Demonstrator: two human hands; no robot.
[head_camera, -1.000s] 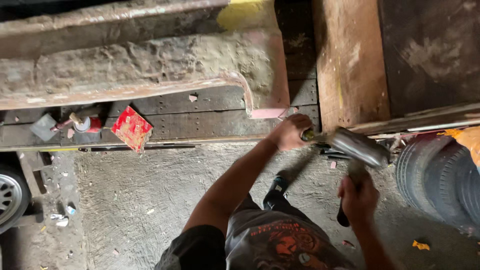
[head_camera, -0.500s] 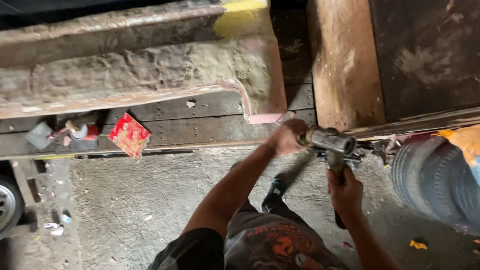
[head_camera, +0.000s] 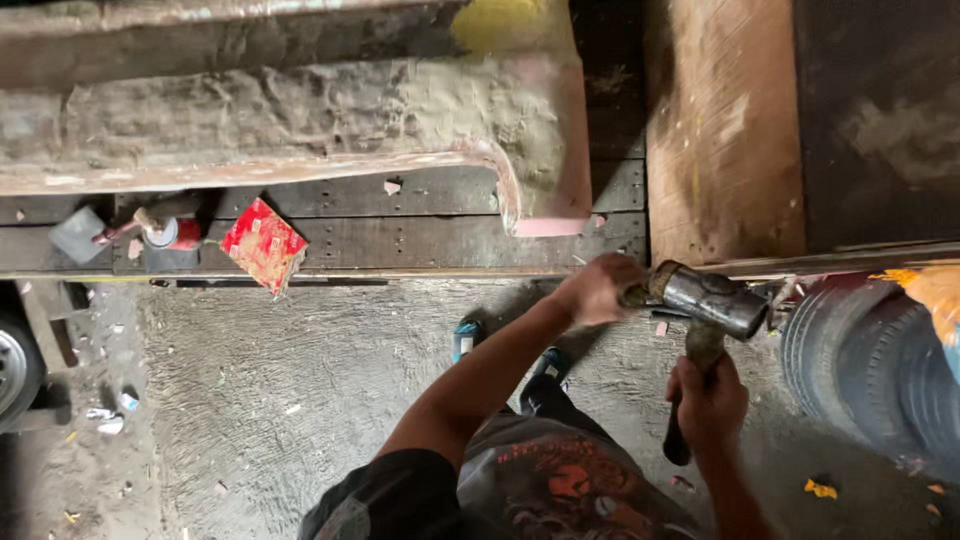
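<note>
In the head view, the right hand (head_camera: 708, 402) is wrapped tight around the dark handle of a heavy hammer (head_camera: 712, 300), whose steel head now sits just above that hand and hard against the thing the left hand (head_camera: 598, 288) holds. A second ago the hammer head lay farther out to the right and higher, clear of the left hand; half a second ago it had closed in; now it is at or almost touching the short metal piece (head_camera: 640, 294) that the left hand grips, so the swing looks to be at its strike. The left hand is curled shut around that piece, which may be a punch or chisel, though it is too small and blurred to name for sure; its tip points toward the edge of the steel beam (head_camera: 400, 235) just above the hand. Well to the left of the left hand, on the same beam, lies a flat square packet (head_camera: 263, 243), red with pale spots, tilted on one corner and hanging a little over the edge. Beside it, farther left still, stand a small round tin (head_camera: 165, 233) with a red and white side and a grey block (head_camera: 78, 234). To the right of the right hand, close by, is a dark tyre (head_camera: 860, 350).
</note>
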